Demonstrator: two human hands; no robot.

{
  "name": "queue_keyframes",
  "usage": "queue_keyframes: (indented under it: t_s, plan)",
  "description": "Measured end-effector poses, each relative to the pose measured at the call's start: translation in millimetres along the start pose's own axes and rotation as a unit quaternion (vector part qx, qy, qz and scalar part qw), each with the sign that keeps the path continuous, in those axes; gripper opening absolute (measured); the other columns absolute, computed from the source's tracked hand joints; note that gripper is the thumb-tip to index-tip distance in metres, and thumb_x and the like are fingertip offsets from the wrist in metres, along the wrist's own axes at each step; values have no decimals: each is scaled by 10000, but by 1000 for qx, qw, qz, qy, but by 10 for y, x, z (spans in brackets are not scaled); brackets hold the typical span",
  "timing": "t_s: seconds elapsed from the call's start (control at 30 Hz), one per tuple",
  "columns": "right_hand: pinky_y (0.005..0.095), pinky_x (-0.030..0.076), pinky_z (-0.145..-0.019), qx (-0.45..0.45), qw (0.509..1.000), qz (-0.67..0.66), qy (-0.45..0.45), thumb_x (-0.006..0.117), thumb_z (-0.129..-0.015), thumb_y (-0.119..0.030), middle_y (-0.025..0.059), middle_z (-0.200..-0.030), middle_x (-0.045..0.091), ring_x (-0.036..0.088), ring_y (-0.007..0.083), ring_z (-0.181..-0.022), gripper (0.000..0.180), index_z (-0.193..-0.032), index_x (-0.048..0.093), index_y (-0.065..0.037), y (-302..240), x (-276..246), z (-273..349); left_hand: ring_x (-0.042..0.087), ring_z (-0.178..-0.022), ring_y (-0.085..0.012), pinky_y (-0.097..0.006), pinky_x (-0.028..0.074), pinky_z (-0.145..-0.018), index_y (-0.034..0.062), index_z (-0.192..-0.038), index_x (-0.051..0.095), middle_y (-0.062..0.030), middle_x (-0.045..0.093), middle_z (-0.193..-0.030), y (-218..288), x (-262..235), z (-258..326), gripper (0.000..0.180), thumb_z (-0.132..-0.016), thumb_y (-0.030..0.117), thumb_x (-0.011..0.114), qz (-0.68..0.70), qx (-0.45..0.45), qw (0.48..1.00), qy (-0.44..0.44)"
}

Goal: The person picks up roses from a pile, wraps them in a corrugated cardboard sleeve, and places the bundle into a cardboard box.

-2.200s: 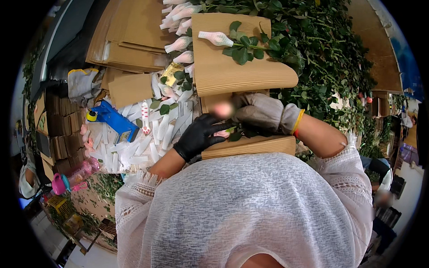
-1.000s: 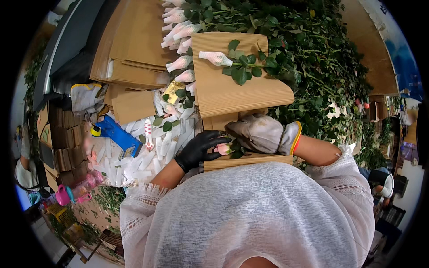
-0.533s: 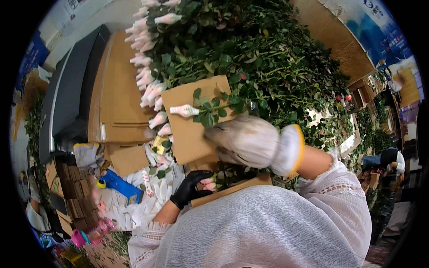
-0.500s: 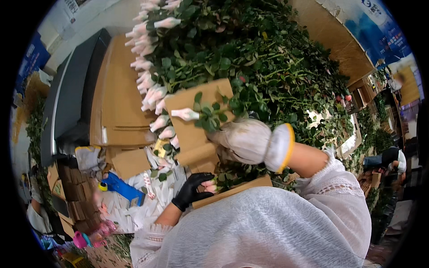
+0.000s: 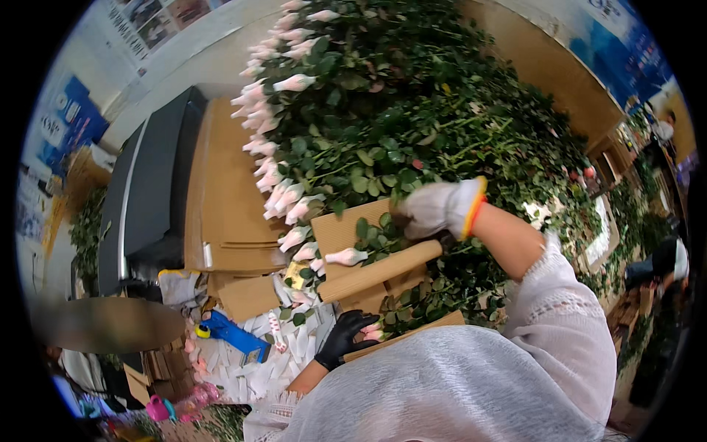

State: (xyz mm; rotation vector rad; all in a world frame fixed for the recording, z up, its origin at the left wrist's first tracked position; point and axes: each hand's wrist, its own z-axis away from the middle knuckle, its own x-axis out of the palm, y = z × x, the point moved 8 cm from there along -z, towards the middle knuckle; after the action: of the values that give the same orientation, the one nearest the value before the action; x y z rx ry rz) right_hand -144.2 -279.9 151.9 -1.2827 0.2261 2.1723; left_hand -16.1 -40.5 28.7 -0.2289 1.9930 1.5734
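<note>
My left hand (image 5: 343,340), in a black glove, is closed around pink rosebuds (image 5: 373,332) close to my body, beside a cardboard edge (image 5: 412,337). My right hand (image 5: 436,209), in a whitish work glove with a yellow cuff, is curled at the right edge of a corrugated cardboard sheet (image 5: 346,227). Its fingertips are hidden and slightly blurred, so what they hold cannot be made out. On that sheet lies a rose in a white sleeve (image 5: 346,256), its leaves reaching toward the right glove. The sheet's near side curves up as a rounded fold (image 5: 383,271).
A large heap of leafy rose stems (image 5: 442,110) fills the far side, with white-sleeved rose heads (image 5: 291,195) along its left. Flat cardboard (image 5: 228,177) and a dark box (image 5: 158,184) stand left. A blue tape-dispenser-like tool (image 5: 234,335) lies among white sleeves (image 5: 254,379).
My right hand has moved farther away, relative to the rose. The cardboard sheet and rose have come nearer to me, and the fold now stands out. My left hand keeps its grip. The view has shifted.
</note>
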Motion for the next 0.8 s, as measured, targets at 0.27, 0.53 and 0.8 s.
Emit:
queue_keyframes:
  t_s: [0.27,0.53,0.8]
  plan:
    - [419,547,-739,-65,875,69,474,611,-806,-148,156,-903,680,668,310,-867,228,-1012,641,-54,-200,-1117,-479,554,-1017,-311,-399,428,-880,104,-1221,630,-98,622,-1045,-84,78,-63,504,-750,209,775,63,-30,997,-41]
    - [443,518,-639,-86,840,-28,536,648,-802,-121,145,-815,670,646,334,-730,314,-1116,651,-121,-577,-1993,219,507,-1175,-344,-420,396,-999,120,-1298,573,-133,553,-1283,-714,418,230,459,-846,203,599,249,-216,943,-45]
    - [367,495,-475,-168,843,156,487,591,-892,-176,47,-636,607,625,209,-554,195,-1070,610,-98,-1133,-1509,1736,484,-799,-120,-278,458,-762,48,-1091,521,-9,475,-856,5,169,-80,256,-862,-10,619,545,-242,802,-14]
